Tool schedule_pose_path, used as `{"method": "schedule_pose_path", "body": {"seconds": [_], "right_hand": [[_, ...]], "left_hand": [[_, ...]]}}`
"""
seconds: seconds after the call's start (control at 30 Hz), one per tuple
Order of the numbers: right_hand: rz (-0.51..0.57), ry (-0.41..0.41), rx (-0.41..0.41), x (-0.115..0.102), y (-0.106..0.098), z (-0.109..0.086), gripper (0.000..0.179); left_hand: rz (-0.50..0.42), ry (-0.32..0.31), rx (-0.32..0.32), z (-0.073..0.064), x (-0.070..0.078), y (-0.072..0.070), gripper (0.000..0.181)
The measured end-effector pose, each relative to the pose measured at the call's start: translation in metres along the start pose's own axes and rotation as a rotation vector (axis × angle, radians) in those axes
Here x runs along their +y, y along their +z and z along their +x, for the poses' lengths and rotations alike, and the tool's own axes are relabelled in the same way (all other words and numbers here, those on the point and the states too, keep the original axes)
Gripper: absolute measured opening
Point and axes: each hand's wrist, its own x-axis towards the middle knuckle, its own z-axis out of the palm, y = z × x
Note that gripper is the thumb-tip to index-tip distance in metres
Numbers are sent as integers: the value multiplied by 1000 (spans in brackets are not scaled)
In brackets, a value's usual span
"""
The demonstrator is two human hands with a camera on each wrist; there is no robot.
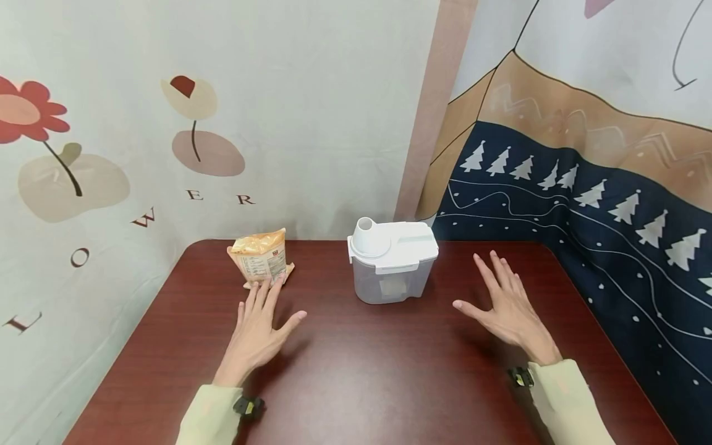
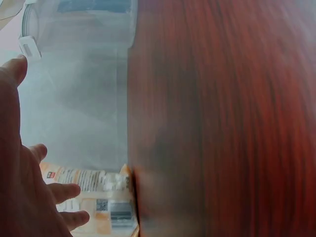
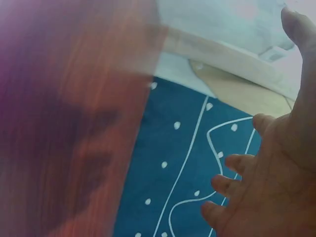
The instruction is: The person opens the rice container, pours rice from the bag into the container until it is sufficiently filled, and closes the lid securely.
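My left hand (image 1: pixel 256 337) reaches over the table with its fingers spread and thumb out to the right. In the head view its fingertips overlap the lower edge of a printed plastic food bag (image 1: pixel 266 258), which stands at the back left with its top crumpled. To the right of the bag sits a clear plastic storage container (image 1: pixel 389 285) with a white lid (image 1: pixel 408 241) and a round spout cap on the lid's left side. My right hand (image 1: pixel 508 309) is held to the right of the container, fingers extended, holding nothing. A pale block shows faintly through the container's wall.
The dark red wood table (image 1: pixel 378 371) ends at the back against a pale curtain (image 1: pixel 311 123) with flower prints. On the right hangs a navy cloth (image 1: pixel 500 210) with white trees, running down past the table's right edge. Both wrists carry small black cameras.
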Motion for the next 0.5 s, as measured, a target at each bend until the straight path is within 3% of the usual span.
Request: {"method": "schedule_pose_path", "body": {"seconds": [0.17,0.4,0.5], "right_hand": [[59,13,-27,-11,-5,4,105],[137,-28,-27,-27,-4,11,101],[173,-41,-26,-33,-3,16,99]], "left_hand": [[-89,13,-4,5,3,4,88],[-284,78,-3,12,6,10,83],[-349,77,-22,16,7,11,81]]}}
